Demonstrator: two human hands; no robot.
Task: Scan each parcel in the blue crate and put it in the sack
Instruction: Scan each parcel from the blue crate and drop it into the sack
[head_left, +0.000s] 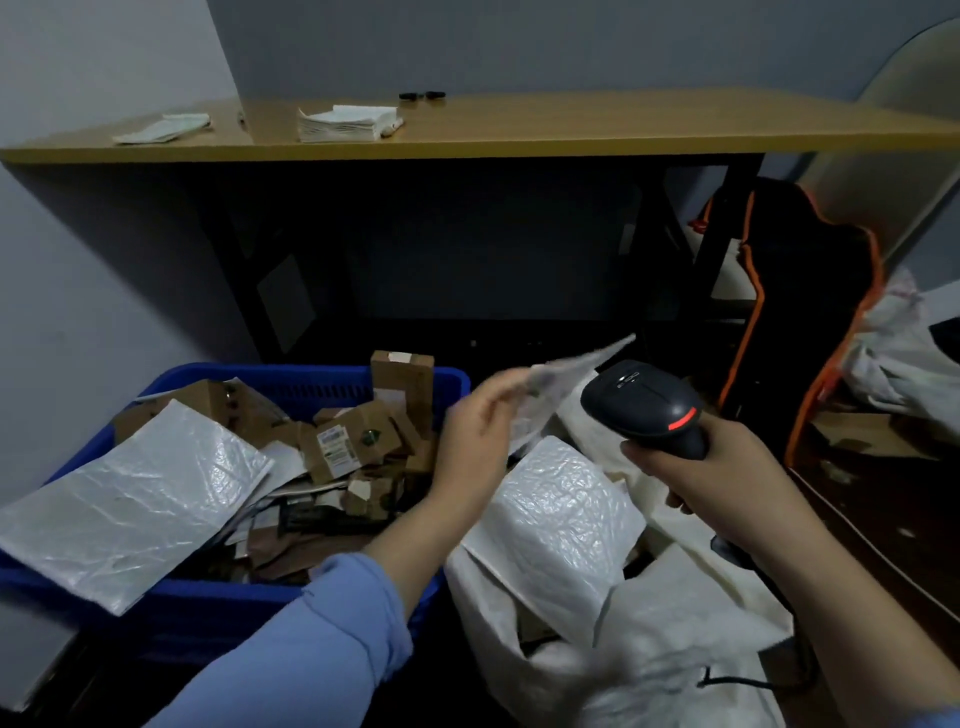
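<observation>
We observe the left hand (475, 441), in a light blue sleeve (311, 639), raised above the right-hand edge of the blue plastic crate (291, 387). Its fingers are closed on a thin, flat silver-grey mailer parcel (558, 382), which is blurred and held tilted in the air between the crate and the sack. The right hand (727, 478) is clenched around the handle of a black handheld barcode scanner (644, 405) with a red strip lit on its head; the scanner head sits just beside the held parcel, to its right.

The crate stands on the floor at lower left and is piled with brown cardboard parcels (337, 447), some bearing white labels. A large white bubble-wrap mailer (130, 499) lies across the pile and overhangs the crate's near left rim.

The white woven sack (649, 623) stands open just right of the crate, beneath both hands. A bulky white padded parcel (566, 514) rests in its mouth.

Behind, a wooden-topped table (571, 130) carries two stacks of white folded paper (345, 123). A black bag with orange trim (789, 312) stands at right.
</observation>
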